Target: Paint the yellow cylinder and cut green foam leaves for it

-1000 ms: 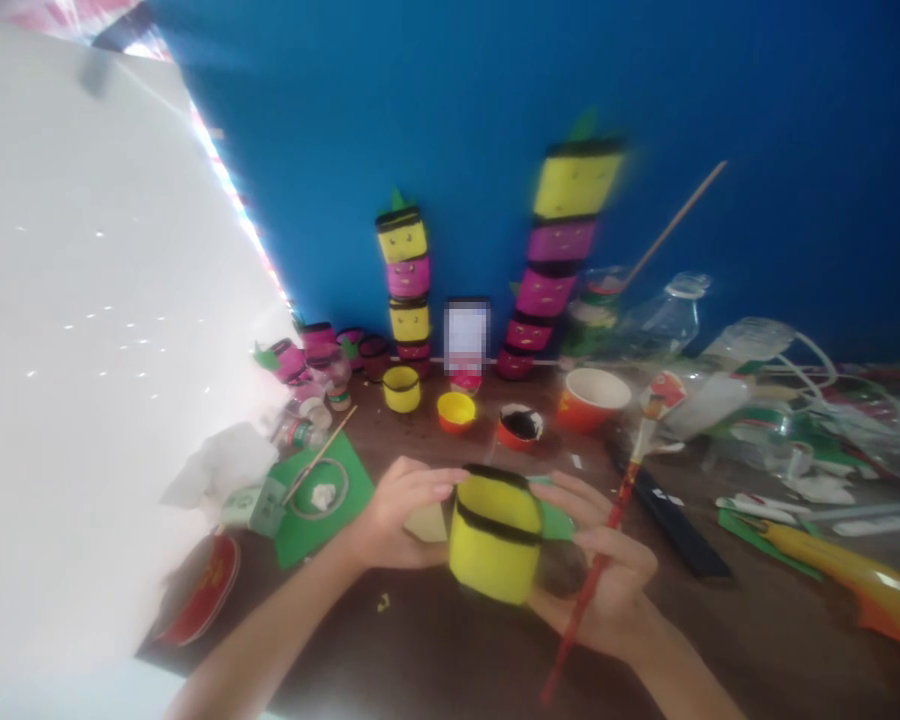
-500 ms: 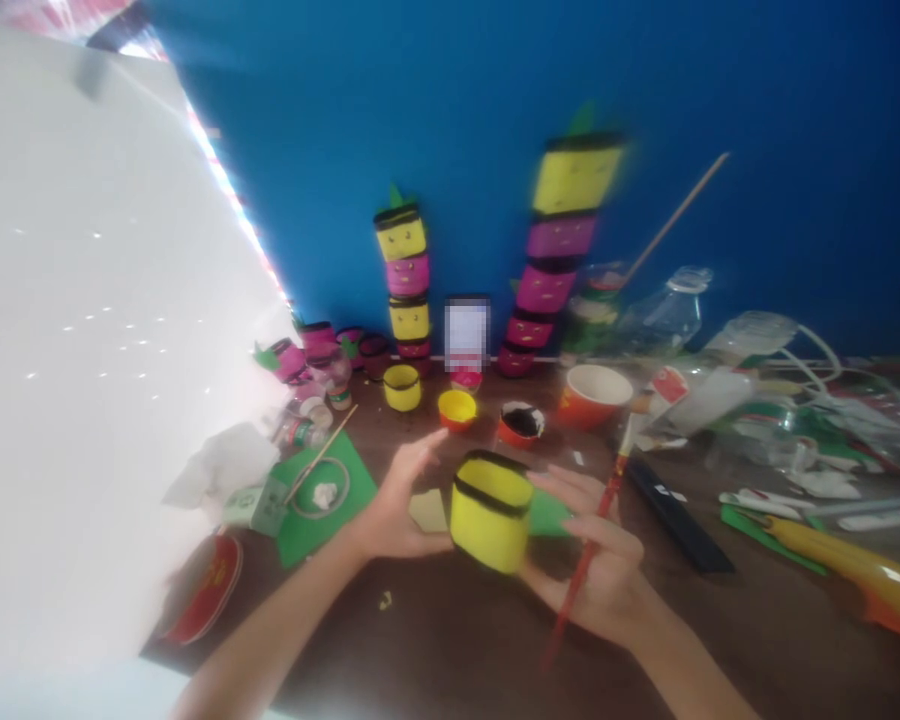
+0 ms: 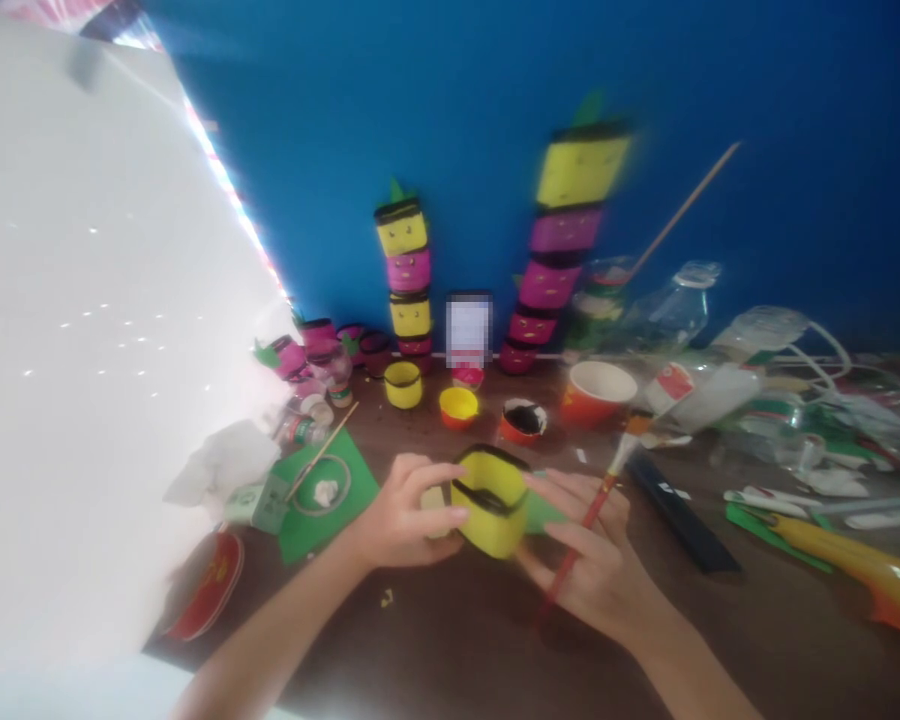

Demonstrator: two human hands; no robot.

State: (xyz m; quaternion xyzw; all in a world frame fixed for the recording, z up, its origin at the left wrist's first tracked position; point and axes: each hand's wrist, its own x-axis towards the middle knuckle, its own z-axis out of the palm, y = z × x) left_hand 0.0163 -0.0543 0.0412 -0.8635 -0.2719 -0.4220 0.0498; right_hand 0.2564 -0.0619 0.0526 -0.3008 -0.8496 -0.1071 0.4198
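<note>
Between my hands is a yellow cup-like ring (image 3: 491,525) with a black painted rim, tilted so that its inside shows. The fingers of my left hand (image 3: 409,515) grip its left side. My right hand (image 3: 589,550) holds its right side and also keeps a red-handled paintbrush (image 3: 591,510) between the fingers, bristles up. Beyond them stand a small cup of yellow paint (image 3: 458,407) and a small cup of black paint (image 3: 523,421). Green paper (image 3: 546,512) shows behind the cup, partly hidden by my right hand.
A second yellow ring (image 3: 403,386) sits farther back. Stacked yellow and purple pieces with faces (image 3: 409,270) stand against the blue wall. A red and white paper cup (image 3: 598,392), a black strip (image 3: 682,510) and clear plastic bottles (image 3: 686,305) are at right. Green card (image 3: 307,530) lies left.
My left hand has moved right and its fingers have closed onto the yellow cup. The cup has tipped, with its rim turned more toward me.
</note>
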